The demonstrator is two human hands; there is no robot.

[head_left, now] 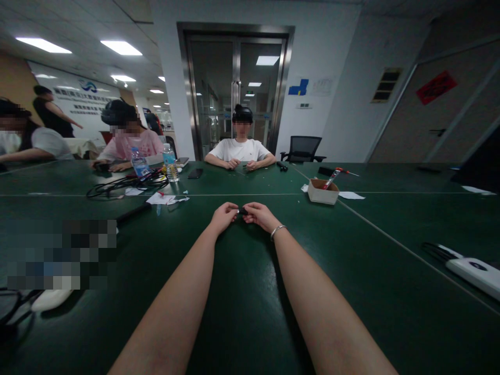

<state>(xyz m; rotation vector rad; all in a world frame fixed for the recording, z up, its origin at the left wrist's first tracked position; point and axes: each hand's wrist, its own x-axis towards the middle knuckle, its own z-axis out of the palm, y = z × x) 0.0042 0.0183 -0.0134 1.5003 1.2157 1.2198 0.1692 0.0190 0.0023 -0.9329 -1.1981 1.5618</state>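
My left hand (224, 216) and my right hand (261, 215) meet over the green table, both closed in a pinch. Between their fingertips is a small black piece with a silver end (242, 211), perhaps a USB stick; it is too small to be sure. The right fingers grip its black part. At the silver end are the left thumb and fingertips, which partly hide it. A silver bangle (276, 231) circles my right wrist.
An open carton (323, 192) holds a tool at right. To the left are water bottles (170, 163), black cables (128, 184) and paper scraps (162, 199). A white device (474, 273) lies far right. A person (241, 148) sits opposite; others sit left.
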